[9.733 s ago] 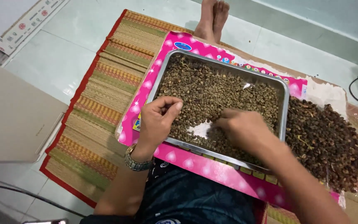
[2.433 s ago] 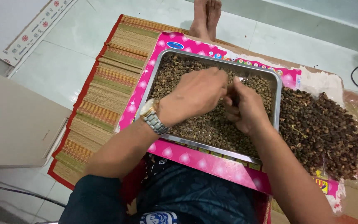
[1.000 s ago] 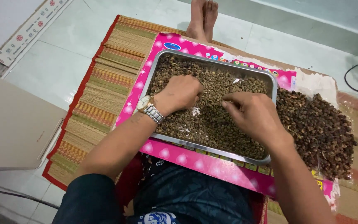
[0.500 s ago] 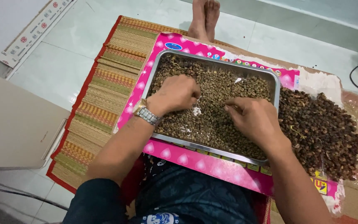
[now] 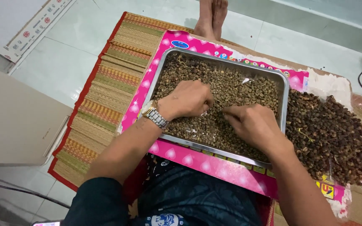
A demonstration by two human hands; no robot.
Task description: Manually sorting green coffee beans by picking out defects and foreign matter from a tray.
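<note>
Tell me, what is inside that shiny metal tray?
The rectangular metal tray holds a layer of small greenish-brown beans. Both hands rest in them: the left hand and the right hand. The beans beneath the hands are covered.
</note>
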